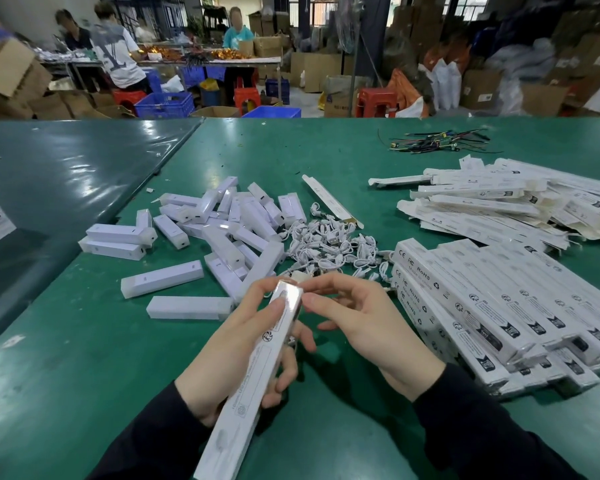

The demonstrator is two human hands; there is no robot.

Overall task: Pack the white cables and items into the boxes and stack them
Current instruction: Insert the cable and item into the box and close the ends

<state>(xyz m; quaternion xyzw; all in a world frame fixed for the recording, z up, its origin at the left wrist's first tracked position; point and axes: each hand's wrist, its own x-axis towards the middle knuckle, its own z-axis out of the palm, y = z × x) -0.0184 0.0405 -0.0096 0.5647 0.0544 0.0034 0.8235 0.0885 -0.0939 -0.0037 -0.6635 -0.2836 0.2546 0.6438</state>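
My left hand grips a long white printed box, held lengthwise and pointing away from me over the green table. My right hand pinches the box's far open end, where a small white piece sticks out. Beyond the hands lies a tangle of white cables. To its left is a heap of white bar-shaped items. On the right, packed boxes lie side by side in a stacked row.
Flat unfolded box sleeves are piled at the far right. A bundle of dark wires lies near the table's far edge. One loose sleeve lies behind the cables. People work at a far table among cartons, crates and stools.
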